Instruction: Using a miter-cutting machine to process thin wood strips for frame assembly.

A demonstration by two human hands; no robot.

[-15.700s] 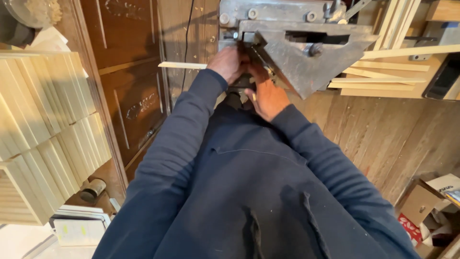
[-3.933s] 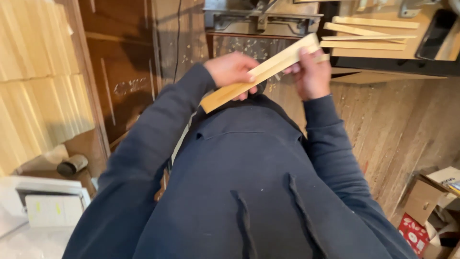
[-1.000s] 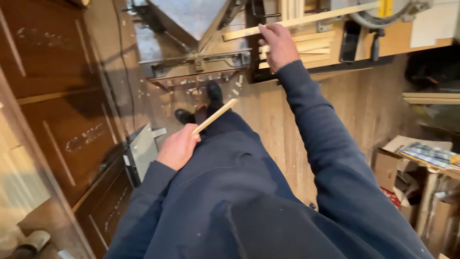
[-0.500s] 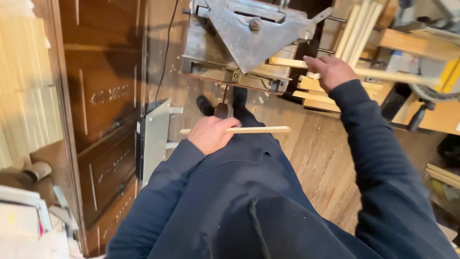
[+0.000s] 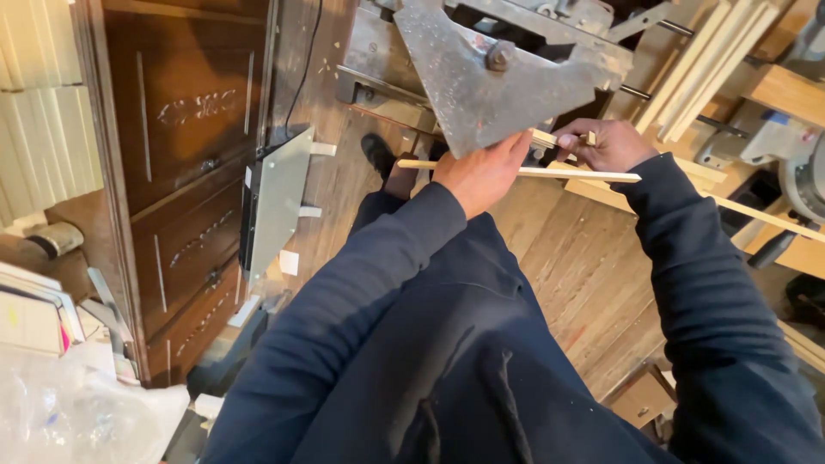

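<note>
Overhead, a grey metal machine [image 5: 498, 77] cut off by the top edge, its triangular plate hiding part of a short wood strip [image 5: 543, 138] and the left hand's fingertips. Below it, a dark wooden cabinet [image 5: 172, 172] at left, then a long thin wood strip [image 5: 550, 173] lying level, gripped near its middle in the closed left hand [image 5: 481, 172]. Just right, the right hand [image 5: 606, 144] pinching the short strip's end; lower left, crumpled clear plastic [image 5: 77, 421] and blurred stacked papers [image 5: 30, 309].
</note>
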